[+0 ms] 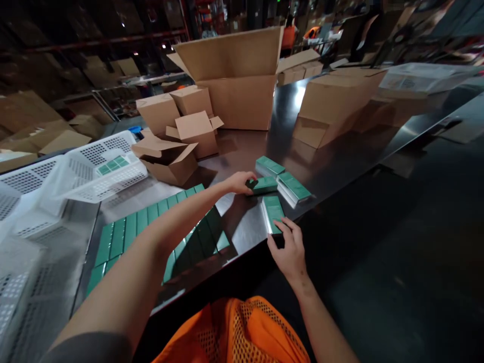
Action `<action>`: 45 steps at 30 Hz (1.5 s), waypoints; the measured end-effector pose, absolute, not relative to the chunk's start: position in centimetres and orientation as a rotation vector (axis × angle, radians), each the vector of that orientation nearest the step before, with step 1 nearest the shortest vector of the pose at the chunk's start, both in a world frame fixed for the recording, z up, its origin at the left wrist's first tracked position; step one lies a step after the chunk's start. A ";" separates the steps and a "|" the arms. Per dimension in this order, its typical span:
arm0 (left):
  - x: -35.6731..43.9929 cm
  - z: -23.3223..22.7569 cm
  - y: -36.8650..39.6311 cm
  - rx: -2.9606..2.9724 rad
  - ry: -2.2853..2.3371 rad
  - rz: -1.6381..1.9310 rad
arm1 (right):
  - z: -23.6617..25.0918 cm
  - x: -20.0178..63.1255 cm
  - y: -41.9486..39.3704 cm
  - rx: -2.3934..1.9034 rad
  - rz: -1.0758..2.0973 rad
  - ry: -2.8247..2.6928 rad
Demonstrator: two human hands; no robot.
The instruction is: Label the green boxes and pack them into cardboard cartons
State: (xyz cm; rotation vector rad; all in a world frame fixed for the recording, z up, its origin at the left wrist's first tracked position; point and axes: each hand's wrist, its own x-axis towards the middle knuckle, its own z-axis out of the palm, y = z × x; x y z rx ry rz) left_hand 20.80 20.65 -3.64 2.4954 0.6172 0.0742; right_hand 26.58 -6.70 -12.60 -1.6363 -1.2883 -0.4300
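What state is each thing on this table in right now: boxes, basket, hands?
Left hand: closed on a green box.
Right hand: fingers touching the nearest green box, which lies flat.
Large carton: open, flaps up.
Small carton: open, tipped on its side.
White basket: holding green boxes.
Rows of green boxes: lying flat, side by side.

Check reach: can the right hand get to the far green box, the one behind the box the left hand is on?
Probably yes. The right hand rests on the nearest green box; the far green box lies beyond, on bare tabletop. Only low, flat boxes lie between, though the left hand sits close beside that path.
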 end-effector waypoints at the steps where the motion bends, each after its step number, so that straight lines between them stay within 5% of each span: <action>1: 20.3 -3.2 21.2 2.455 0.629 0.063 | -12.5 26.4 -6.9 -1.633 -0.394 -1.240; 8: 12.8 -0.4 26.9 2.161 0.878 0.046 | -11.4 23.3 -6.9 -1.562 0.081 -1.206; 30: 9.2 -2.4 23.2 2.521 1.359 -0.021 | -11.0 18.8 -3.6 -1.609 0.235 -1.434; 39: 12.0 -0.4 24.0 2.717 1.299 -0.367 | -10.2 19.0 -4.5 -1.557 0.352 -1.444; 45: 19.4 0.6 24.1 2.941 1.052 -0.139 | -10.8 27.4 -4.5 -1.711 -0.255 -1.195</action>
